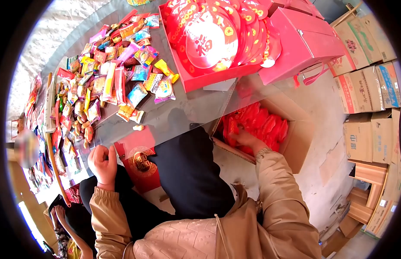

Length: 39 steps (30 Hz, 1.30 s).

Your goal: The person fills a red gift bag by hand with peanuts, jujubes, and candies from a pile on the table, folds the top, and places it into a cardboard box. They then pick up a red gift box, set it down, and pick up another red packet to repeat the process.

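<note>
Holds the left hand between eight and nine o'clock, with fingers curled in and pressed together, near the red bag and below the wrapped sweets at ten. Reaches the right hand between three and four, into the open carton, among red packets; cannot tell the fingertips' grip.

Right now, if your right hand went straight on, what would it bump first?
Probably the red packets in the cardboard box; the right hand seems close against them, though depth is unclear.
</note>
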Each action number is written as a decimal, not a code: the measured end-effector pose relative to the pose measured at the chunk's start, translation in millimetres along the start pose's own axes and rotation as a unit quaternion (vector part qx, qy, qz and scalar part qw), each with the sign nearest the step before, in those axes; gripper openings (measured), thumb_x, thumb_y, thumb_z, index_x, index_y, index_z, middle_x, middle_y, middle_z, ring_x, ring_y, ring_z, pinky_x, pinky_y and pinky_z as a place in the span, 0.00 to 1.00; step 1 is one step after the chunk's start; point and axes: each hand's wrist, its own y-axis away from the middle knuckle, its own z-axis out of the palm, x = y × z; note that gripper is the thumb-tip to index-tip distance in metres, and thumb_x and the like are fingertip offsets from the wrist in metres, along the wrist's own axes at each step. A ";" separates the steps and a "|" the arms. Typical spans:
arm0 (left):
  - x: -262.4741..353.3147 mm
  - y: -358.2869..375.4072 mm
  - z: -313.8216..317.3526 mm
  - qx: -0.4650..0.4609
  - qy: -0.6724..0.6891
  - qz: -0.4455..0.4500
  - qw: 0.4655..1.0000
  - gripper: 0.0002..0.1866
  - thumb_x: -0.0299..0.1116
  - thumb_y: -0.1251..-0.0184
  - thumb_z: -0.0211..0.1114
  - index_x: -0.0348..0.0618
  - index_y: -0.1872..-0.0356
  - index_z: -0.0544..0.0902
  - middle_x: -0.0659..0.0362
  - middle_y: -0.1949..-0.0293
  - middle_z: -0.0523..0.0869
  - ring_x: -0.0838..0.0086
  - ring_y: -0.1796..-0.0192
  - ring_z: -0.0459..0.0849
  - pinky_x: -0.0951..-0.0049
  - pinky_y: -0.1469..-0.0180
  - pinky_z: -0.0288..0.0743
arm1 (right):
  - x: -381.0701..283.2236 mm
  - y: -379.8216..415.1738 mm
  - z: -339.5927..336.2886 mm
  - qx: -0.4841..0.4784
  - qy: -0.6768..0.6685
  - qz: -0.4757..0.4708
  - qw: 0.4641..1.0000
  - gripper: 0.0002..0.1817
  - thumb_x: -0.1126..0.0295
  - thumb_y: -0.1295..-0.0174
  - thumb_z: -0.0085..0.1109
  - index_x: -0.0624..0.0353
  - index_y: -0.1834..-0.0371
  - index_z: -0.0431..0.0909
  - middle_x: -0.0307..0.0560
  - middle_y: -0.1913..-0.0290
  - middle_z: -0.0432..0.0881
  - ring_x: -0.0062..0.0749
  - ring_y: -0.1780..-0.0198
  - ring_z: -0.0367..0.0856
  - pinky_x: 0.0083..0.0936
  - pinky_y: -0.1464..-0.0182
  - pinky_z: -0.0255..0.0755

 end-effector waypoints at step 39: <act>-73.0 44.0 -67.1 0.037 -0.139 -0.268 0.952 0.49 0.55 0.42 0.71 0.45 0.22 0.60 0.36 0.23 0.55 0.45 0.20 0.49 0.48 0.22 0.47 | -371.8 121.9 87.0 0.315 0.425 -0.439 0.726 0.44 0.39 0.37 0.60 0.49 0.22 0.62 0.62 0.18 0.47 0.72 0.21 0.43 0.67 0.26 0.43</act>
